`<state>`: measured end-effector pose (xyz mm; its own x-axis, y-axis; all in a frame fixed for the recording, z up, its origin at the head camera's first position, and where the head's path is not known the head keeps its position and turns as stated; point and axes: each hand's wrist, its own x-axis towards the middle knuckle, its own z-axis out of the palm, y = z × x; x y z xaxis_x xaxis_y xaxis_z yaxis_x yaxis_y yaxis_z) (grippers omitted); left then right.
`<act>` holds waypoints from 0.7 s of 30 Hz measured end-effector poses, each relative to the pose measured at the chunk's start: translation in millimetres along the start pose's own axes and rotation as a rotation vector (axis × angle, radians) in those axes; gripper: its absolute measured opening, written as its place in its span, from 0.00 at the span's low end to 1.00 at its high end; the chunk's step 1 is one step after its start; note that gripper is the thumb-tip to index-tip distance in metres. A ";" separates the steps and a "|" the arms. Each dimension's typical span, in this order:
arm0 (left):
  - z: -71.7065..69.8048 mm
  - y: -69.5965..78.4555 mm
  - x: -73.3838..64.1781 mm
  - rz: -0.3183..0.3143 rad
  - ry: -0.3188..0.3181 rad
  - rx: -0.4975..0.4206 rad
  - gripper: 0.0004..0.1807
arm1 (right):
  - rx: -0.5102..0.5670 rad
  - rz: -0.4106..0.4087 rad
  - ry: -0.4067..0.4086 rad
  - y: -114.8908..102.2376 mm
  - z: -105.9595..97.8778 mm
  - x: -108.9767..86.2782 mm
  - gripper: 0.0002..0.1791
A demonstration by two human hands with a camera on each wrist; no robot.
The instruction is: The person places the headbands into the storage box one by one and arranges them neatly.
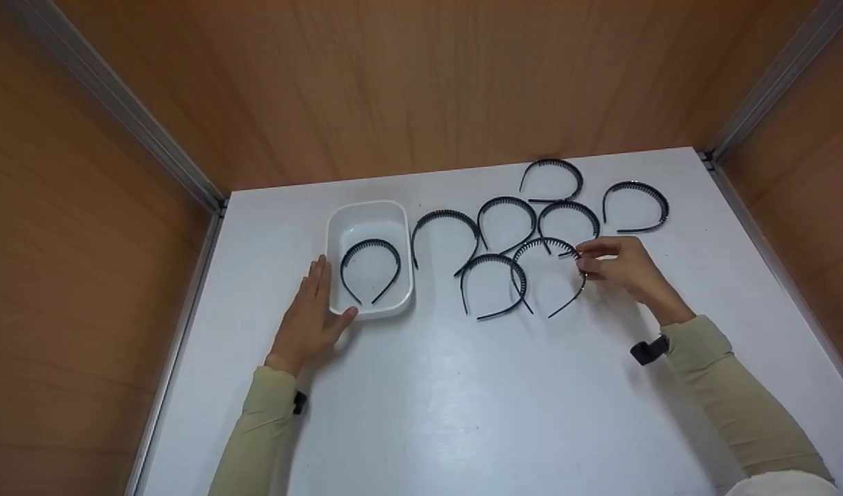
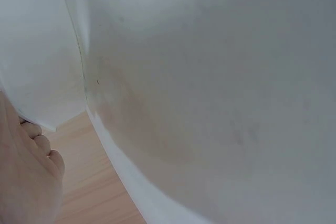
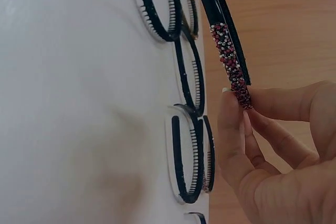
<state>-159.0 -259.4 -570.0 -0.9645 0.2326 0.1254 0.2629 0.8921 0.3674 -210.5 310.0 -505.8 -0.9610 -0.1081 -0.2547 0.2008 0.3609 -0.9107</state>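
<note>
My right hand (image 1: 621,267) pinches a black toothed headband (image 1: 545,241) by its side, raised over the table. In the right wrist view, pink and white beads cover a stretch of this headband (image 3: 226,51) right by the fingertips. My left hand (image 1: 311,318) rests straight-fingered against the left side of a white plastic tub (image 1: 406,289), thumb at its near corner. Inside the tub lies one black headband (image 1: 371,242). In the left wrist view, part of the left hand (image 2: 26,166) shows beside a white surface.
Several more black headbands lie right of the tub, among them one (image 1: 445,213) beside it, one (image 1: 493,258) near the held headband, and one (image 1: 659,200) at far right. The white table (image 1: 421,406) meets wooden panels (image 1: 435,83) at the back and sides.
</note>
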 end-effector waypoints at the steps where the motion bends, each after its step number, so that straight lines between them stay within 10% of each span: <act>1: 0.1 -0.2 -0.2 -0.001 -0.001 0.000 0.56 | 0.004 0.001 -0.002 -1.8 1.0 0.7 0.24; 21: -1.4 1.0 -0.7 0.015 0.012 0.008 0.57 | 0.057 -0.053 -0.063 -32.3 22.9 18.6 0.23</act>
<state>-158.0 -259.3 -568.4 -0.9600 0.2414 0.1415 0.2770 0.8918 0.3578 -230.6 275.2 -488.5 -0.9571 -0.1843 -0.2237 0.1620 0.2996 -0.9402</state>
